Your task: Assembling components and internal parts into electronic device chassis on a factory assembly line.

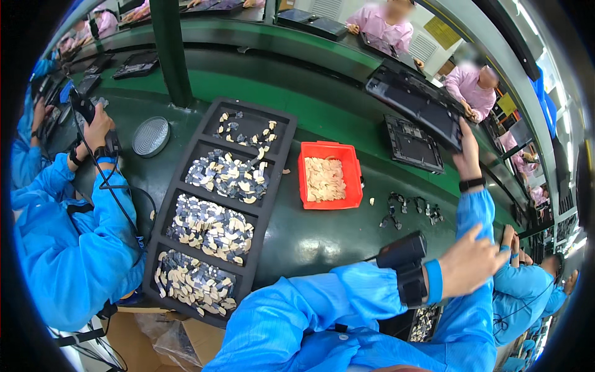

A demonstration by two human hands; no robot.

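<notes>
My right hand (pixel 468 147), at the end of the raised right arm, grips the near right edge of a long black rectangular panel (pixel 412 102), which looks like a laptop casing part. The panel is tilted above the belt. Lower down, my left hand (pixel 466 265) reaches across to the right beside my right forearm. Its fingers are apart, and nothing shows in them. A black device (pixel 403 251) is strapped to that wrist. Below the raised panel, another black casing (pixel 414 144) lies on the green belt. Several small dark clip-like parts (pixel 412 208) lie on the table near my right forearm.
A red bin (pixel 304 180) of small tan pieces stands mid-table. Left of it lies a black four-compartment tray (pixel 263 239) of dark and tan pieces. A round clear dish (pixel 150 136) and a green post (pixel 170 56) stand beyond. A blue-sleeved co-worker (pixel 68 242) works at left; pink-clad people sit opposite.
</notes>
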